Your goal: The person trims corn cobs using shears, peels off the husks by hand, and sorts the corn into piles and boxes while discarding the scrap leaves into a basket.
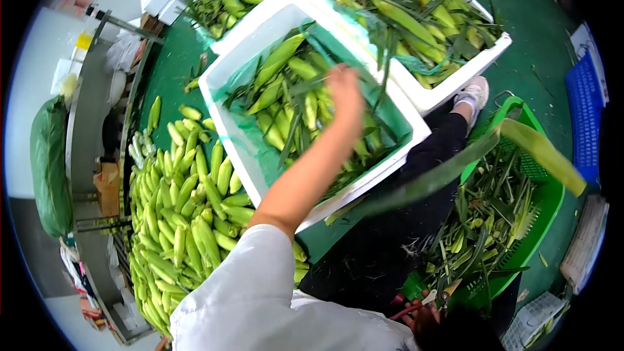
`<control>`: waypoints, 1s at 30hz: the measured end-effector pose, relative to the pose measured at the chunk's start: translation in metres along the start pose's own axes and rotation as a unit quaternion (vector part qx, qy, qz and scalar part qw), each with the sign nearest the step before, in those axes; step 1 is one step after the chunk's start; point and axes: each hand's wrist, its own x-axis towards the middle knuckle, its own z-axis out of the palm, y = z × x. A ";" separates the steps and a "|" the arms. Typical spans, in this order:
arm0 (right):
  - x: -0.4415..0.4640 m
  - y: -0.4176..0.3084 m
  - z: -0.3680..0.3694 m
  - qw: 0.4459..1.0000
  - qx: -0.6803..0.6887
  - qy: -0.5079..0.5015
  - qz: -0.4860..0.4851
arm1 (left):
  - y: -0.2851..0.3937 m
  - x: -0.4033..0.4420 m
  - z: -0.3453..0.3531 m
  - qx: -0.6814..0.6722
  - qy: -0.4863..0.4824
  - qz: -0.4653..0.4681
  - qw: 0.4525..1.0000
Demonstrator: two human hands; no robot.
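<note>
My left hand [344, 91] is over the white foam box [232, 127] lined with green plastic, above the unhusked corn ears [277, 62] inside. Motion smears its fingers, so whether it holds anything is unclear. At the bottom edge, partly hidden in shadow, my right hand [426, 318] is closed round red-handled pruning shears [430, 298]. A long green corn leaf [543, 151] hangs in the air over my leg and the green basket [551, 211], blurred toward its left end. Cut leaves and husk trimmings [484, 221] fill much of that basket.
Trimmed corn ears [182, 221] lie in a large pile on the green floor to the left. Two more foam boxes of corn [416, 19] stand behind. A metal rack [91, 130] runs along the left; a blue crate [585, 114] is at right.
</note>
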 end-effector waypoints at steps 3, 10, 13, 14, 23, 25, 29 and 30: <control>-0.003 0.003 0.007 0.999 0.003 0.034 -0.008 | -0.111 0.111 -0.027 -0.060 0.194 -0.282 0.938; -0.005 0.015 0.007 0.998 0.016 0.059 -0.016 | -0.118 0.126 -0.040 -0.203 0.082 -0.290 0.932; 0.006 0.018 0.007 0.999 0.017 0.025 -0.029 | -0.072 0.072 -0.103 -0.273 -0.077 -0.291 0.914; 0.011 0.017 0.009 0.999 0.011 0.011 -0.031 | -0.036 0.026 -0.130 -0.388 -0.114 -0.412 0.816; 0.013 -0.007 0.059 0.972 -0.130 -0.123 -0.154 | 0.053 -0.195 -0.152 -0.372 -0.208 -0.343 0.837; -0.009 -0.027 0.092 0.923 -0.290 -0.089 -0.238 | 0.070 -0.208 -0.121 -0.175 -0.281 -0.299 0.895; -0.050 -0.063 0.127 0.766 -0.522 -0.050 -0.371 | 0.110 -0.258 -0.059 0.020 -0.423 -0.204 0.883; -0.051 -0.067 0.124 0.725 -0.553 -0.048 -0.409 | 0.115 -0.268 -0.049 0.044 -0.461 -0.221 0.858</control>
